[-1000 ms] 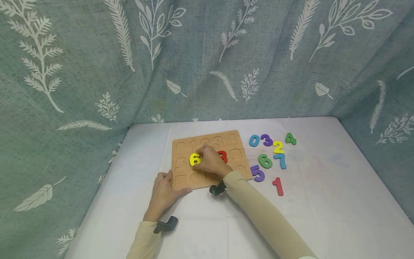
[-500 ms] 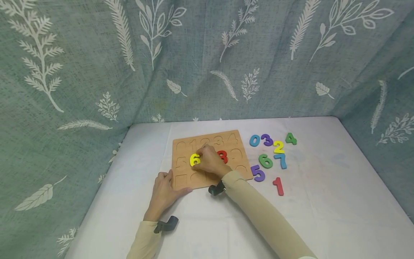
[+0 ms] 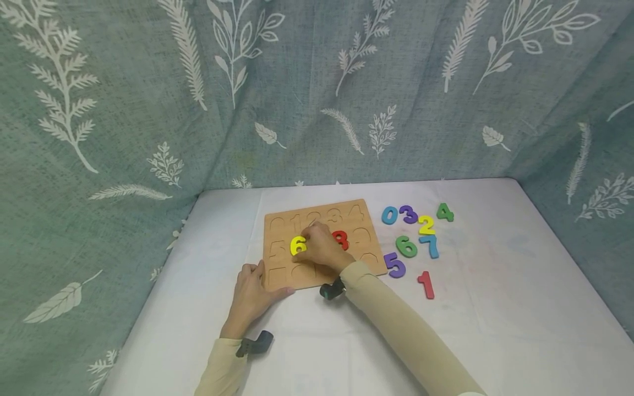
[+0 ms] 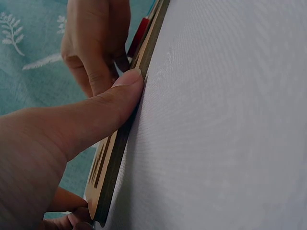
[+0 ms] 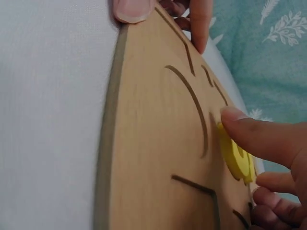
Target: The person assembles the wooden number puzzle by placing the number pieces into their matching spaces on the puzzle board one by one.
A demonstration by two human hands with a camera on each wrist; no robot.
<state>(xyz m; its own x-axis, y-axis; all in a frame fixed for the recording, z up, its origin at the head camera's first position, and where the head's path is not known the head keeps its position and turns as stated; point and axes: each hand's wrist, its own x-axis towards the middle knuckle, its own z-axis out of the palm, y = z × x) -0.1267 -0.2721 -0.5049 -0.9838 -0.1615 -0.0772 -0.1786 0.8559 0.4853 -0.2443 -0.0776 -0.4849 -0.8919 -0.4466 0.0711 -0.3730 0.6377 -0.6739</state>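
The right hand partly hides the yellow 6 and red 8.

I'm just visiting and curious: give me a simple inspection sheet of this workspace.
Surface: white cloth under everything.
Job's things: wooden board with number outlines; yellow 6 and partly hidden red piece on it; whether either is fully seated, cannot tell. Eight loose numbers lie to its right.
Clutter: nothing seen.
Hands: left hand grips the board's near-left corner; right hand pinches the yellow 6.
Cables: nothing seen.
Surroundings: blue-green fabric with white leaf prints, behind and at both sides.
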